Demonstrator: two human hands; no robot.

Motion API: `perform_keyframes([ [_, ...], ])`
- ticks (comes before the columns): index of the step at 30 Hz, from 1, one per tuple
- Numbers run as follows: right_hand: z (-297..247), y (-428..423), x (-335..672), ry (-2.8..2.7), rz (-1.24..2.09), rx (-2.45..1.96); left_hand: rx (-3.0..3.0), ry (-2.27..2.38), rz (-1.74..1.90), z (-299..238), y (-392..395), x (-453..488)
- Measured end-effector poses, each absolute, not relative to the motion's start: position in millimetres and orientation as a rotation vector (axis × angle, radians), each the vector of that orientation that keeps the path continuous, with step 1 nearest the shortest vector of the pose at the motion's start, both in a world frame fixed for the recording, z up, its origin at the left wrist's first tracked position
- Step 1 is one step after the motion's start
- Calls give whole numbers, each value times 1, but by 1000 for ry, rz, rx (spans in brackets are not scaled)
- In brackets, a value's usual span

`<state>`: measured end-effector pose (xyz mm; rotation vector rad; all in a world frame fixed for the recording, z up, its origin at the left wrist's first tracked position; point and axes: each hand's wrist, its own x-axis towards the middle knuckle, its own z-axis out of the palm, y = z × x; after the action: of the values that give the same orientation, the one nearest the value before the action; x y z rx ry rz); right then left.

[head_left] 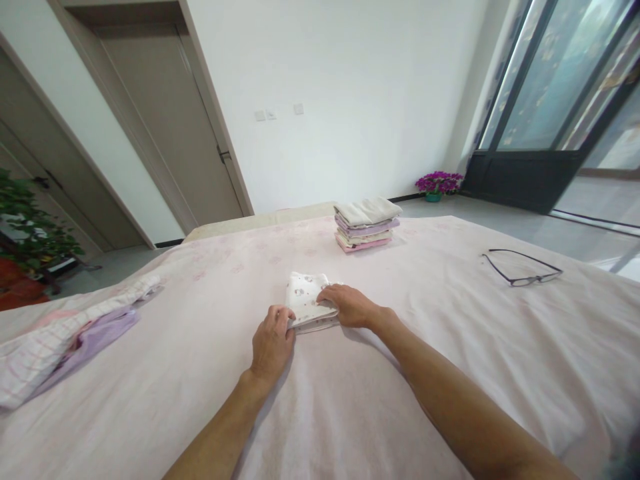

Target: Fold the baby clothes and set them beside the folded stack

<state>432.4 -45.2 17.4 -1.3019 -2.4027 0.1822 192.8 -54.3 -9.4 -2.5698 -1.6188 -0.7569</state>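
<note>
A folded white cloth with a small dark print lies on the pale pink bedsheet, right in front of me. My left hand grips its near left corner, with the thumb and fingers closed at the edge. On the right side, my right hand is closed on the cloth, fingers over the top and the thumb out of sight. The cloth is in several layers, and its near edge shows between my hands. Beyond it stands a neat stack of folded cloths, grey-white on top with purple, cream and pink below.
Loose striped and purple clothes lie in a heap at the left. A pair of glasses rests on the sheet at the right. Past the bed are a potted purple flower, a door and a leafy plant.
</note>
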Motion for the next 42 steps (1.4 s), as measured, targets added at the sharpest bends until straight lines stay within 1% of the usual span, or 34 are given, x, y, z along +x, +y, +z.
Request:
perform_keyframes([
  [4, 22, -49, 434, -2332, 265, -1306, -2584, -1564, -739, -8, -54, 192],
  [12, 21, -47, 442, -2330, 351, -1306, -2653, -1465, -586, -1, -56, 187],
  [18, 24, -44, 442, -2245, 501, -1428, -2661, -1374, -594, 7, -65, 183],
  [20, 26, -44, 437, -2180, 427, -1458, -2667, -1312, -658, 11, -66, 184],
  [23, 25, -47, 426, -2190, 209, -1357, -2678, -1187, -752, 12, -62, 191],
  [25, 19, -50, 421, -2267, 90, -1318, -2731, -1107, -696, 7, -59, 197],
  [27, 10, -51, 419, -2339, 22, -1386, -2820, -1045, -563, -2, -57, 200],
  [30, -5, -49, 423, -2382, 26, -1537, -2921, -1001, -418, -14, -57, 197],
  [33, -9, -43, 428, -2293, 108, -1675, -3006, -958, -401, -15, -59, 189],
  [36, -4, -38, 431, -2020, 201, -1907, -3071, -997, -568, -9, -53, 181],
  [40, 9, -39, 429, -1746, 262, -2117, -2779, -1434, -1065, -8, -31, 174],
  [42, 15, -41, 426, -1715, 265, -2155, -2587, -1658, -1178, -10, -18, 170],
])
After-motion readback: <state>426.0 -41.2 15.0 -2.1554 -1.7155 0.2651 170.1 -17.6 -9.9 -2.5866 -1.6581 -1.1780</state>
